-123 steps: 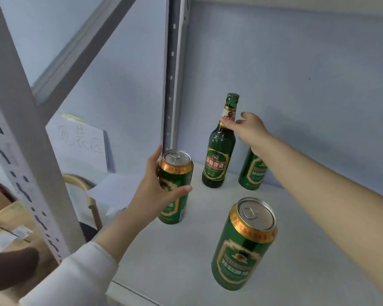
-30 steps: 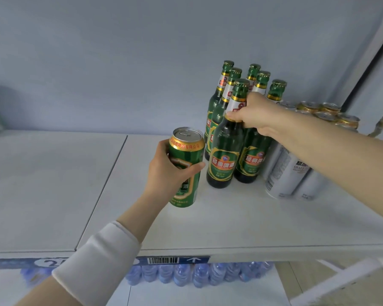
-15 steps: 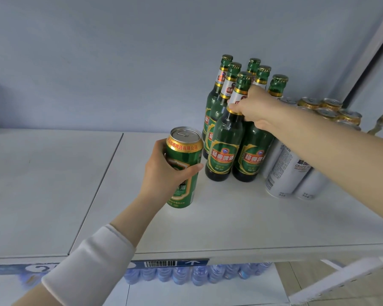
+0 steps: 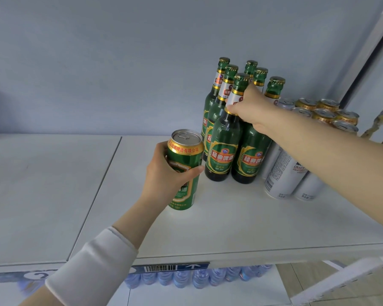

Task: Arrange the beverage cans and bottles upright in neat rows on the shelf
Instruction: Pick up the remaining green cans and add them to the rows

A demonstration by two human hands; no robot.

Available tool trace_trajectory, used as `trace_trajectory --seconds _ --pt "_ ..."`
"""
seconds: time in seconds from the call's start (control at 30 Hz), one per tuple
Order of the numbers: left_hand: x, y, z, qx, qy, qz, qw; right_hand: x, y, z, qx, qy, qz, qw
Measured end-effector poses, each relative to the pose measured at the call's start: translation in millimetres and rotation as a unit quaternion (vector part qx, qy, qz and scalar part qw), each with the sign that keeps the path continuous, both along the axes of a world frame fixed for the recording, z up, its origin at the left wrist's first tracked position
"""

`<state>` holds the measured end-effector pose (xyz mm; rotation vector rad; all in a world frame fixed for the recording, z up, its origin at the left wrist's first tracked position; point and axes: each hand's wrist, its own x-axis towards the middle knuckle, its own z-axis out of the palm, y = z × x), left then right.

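Note:
My left hand (image 4: pixel 164 175) grips a green beer can (image 4: pixel 184 167) with a gold rim; the can is upright, its base at the white shelf (image 4: pixel 230 221). My right hand (image 4: pixel 251 107) holds the neck of the front-left green beer bottle (image 4: pixel 222 149), which stands upright at the front of a cluster of several green bottles (image 4: pixel 251 155). The can is just left of that bottle, almost touching it.
Right of the bottles stand white cans (image 4: pixel 283 173) and several gold-topped cans (image 4: pixel 323 113) near a grey upright post (image 4: pixel 367 49). The shelf's left panel (image 4: pixel 44 184) is bare. Below the shelf edge with a barcode label (image 4: pixel 161 267) lie packed water bottles (image 4: pixel 197 277).
Four seconds ago both hands held the can and bottle at the shelf's left end; they have carried them to the bottle cluster. In the last second the bottle settled against the group.

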<state>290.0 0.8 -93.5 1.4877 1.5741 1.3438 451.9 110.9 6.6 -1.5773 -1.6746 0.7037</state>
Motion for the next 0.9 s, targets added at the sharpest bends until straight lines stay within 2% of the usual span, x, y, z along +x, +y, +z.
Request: trace_trajectory --seconds 0.37,0.6,0.77,0.9 --pt "1.4 -8.8 5.2 0.005 0.006 0.001 1.000 -2.6 -13.4 3.5 0.016 0.019 -0.034 0.999" --pt "12.1 -20.1 9.2 0.011 0.001 -0.005 1.000 5.9 -33.4 3.5 0.031 0.039 -0.009 0.999" --pt "27.2 -36.6 15.5 0.015 0.010 -0.009 1.000 21.4 -59.2 9.7 0.055 0.022 0.003 0.998" --pt "49.8 -53.0 23.9 0.021 0.006 -0.003 1.000 45.4 -84.6 13.4 0.084 -0.024 0.031 0.996"
